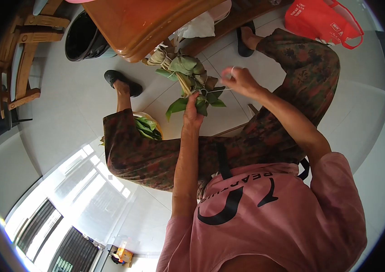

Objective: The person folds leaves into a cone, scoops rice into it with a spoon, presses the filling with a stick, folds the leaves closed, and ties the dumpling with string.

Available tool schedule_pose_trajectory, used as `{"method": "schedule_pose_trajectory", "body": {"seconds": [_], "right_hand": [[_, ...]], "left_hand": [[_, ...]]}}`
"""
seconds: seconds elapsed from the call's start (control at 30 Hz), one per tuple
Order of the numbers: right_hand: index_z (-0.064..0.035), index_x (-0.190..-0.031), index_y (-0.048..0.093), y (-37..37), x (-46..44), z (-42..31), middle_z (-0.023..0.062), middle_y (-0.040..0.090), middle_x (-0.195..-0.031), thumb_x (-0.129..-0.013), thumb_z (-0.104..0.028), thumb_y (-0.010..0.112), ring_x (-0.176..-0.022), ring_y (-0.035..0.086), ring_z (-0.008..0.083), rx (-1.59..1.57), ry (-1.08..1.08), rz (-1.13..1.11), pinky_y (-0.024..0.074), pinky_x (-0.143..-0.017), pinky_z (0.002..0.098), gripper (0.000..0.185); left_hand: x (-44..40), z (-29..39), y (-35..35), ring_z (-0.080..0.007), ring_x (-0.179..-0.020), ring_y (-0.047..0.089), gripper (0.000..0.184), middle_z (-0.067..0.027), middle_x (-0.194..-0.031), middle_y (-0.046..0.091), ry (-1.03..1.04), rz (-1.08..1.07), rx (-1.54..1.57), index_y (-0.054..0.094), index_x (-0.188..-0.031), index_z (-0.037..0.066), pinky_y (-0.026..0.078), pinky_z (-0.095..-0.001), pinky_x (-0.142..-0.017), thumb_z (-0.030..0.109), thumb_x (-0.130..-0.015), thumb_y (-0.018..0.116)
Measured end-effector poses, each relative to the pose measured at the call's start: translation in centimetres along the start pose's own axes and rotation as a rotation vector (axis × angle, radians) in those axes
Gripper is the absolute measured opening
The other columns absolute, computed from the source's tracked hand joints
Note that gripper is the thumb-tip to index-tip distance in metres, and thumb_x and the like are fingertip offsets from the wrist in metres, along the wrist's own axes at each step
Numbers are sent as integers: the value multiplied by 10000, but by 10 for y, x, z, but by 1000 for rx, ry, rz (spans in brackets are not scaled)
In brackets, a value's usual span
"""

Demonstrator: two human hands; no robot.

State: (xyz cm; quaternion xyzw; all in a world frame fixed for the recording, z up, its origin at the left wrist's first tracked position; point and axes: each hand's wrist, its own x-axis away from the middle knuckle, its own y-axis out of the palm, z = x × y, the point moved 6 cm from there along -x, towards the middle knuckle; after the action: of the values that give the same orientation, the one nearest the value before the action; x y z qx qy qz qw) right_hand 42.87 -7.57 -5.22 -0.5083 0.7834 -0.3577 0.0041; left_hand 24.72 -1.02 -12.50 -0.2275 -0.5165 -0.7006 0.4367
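My left hand (193,112) is closed around a leaf-wrapped dumpling (201,100), with green leaf tips sticking out below it. A thin pale string (222,89) runs from this dumpling to my right hand (243,82). That hand is closed on the string, its fingertips blurred by motion. Just beyond my left hand hangs a bunch of tied leaf-wrapped dumplings (185,65) beside the table corner. Pale strands (183,82) run down from the bunch toward my left thumb. The underside of the held dumpling is hidden by my left hand.
A brown wooden table (142,27) juts in at the top. Beside my left leg, a basin (159,126) holds green leaves (146,128). A black bin (83,38) stands left of the table, near wooden chairs (33,43). A red bag (321,20) lies at upper right.
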Motion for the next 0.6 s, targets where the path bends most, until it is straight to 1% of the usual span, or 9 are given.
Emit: {"method": "schedule_pose_trajectory", "body": {"seconds": [0.03, 0.1, 0.13, 0.2, 0.27, 0.3, 0.4, 0.5, 0.6], "right_hand": [[-47, -921, 604, 8, 9, -10, 109, 583, -600, -794, -252, 605, -557, 579, 229, 199, -116, -130, 441, -522, 356, 240], [-44, -860, 596, 17, 20, -16, 143, 593, -650, -783, -207, 595, -623, 586, 314, 336, -169, -191, 455, -562, 409, 180], [-43, -830, 592, 20, 25, -17, 160, 597, -675, -778, -185, 590, -656, 590, 357, 407, -194, -220, 463, -581, 435, 151], [-54, -790, 560, 27, 37, -20, 145, 565, -604, -784, -174, 573, -592, 570, 354, 402, -355, -199, 442, -531, 434, 121], [-66, -750, 527, 38, 53, -21, 130, 533, -533, -790, -164, 556, -529, 551, 351, 394, -515, -177, 420, -480, 433, 110], [-55, -759, 523, 51, 64, -18, 133, 516, -524, -755, -144, 546, -512, 545, 342, 396, -500, -267, 419, -465, 429, 92], [-54, -728, 530, 86, 110, -31, 125, 543, -615, -707, -143, 546, -614, 578, 291, 375, -561, -613, 445, -532, 408, 93], [-53, -742, 545, 82, 112, -38, 101, 555, -728, -667, -153, 560, -730, 566, 246, 462, -757, -456, 448, -648, 376, 126], [-85, -694, 562, 47, 109, -81, 63, 571, -731, -665, -158, 582, -746, 569, 229, 471, -990, -231, 434, -720, 357, 81]], "left_hand": [[0, 1, -1, -164, -809, 550, 236, -8, -871, 575, 5, -3, -27, 546, -960, 117, 451, -349, -760, 238, -773, 625], [-3, 1, -3, -159, -811, 547, 245, -2, -880, 576, 10, -14, -85, 547, -971, 123, 448, -353, -747, 240, -771, 626], [-5, -1, -5, -157, -813, 546, 250, -1, -884, 576, -32, -30, -81, 547, -974, 124, 445, -349, -740, 241, -768, 627], [-4, -6, -15, -154, -816, 544, 259, 3, -892, 574, -113, -50, -72, 548, -981, 126, 441, -341, -726, 241, -764, 630], [5, -5, -11, -156, -817, 546, 272, 1, -899, 575, -126, 9, -128, 549, -991, 125, 438, -337, -711, 246, -761, 630], [8, -8, -9, -157, -818, 547, 278, 0, -903, 575, -138, 37, -156, 549, -997, 125, 437, -335, -704, 248, -760, 630], [6, -17, -4, -166, -810, 549, 301, -12, -914, 578, -9, 54, -252, 550, -1012, 115, 445, -335, -689, 257, -758, 629], [2, -21, 2, -153, -801, 540, 324, -12, -909, 567, 35, 14, -179, 543, -1033, 88, 449, -320, -651, 199, -746, 643], [-9, -19, -10, -171, -793, 547, 326, -28, -918, 570, -26, -42, -136, 537, -1041, 68, 457, -320, -668, 195, -755, 627]]}}
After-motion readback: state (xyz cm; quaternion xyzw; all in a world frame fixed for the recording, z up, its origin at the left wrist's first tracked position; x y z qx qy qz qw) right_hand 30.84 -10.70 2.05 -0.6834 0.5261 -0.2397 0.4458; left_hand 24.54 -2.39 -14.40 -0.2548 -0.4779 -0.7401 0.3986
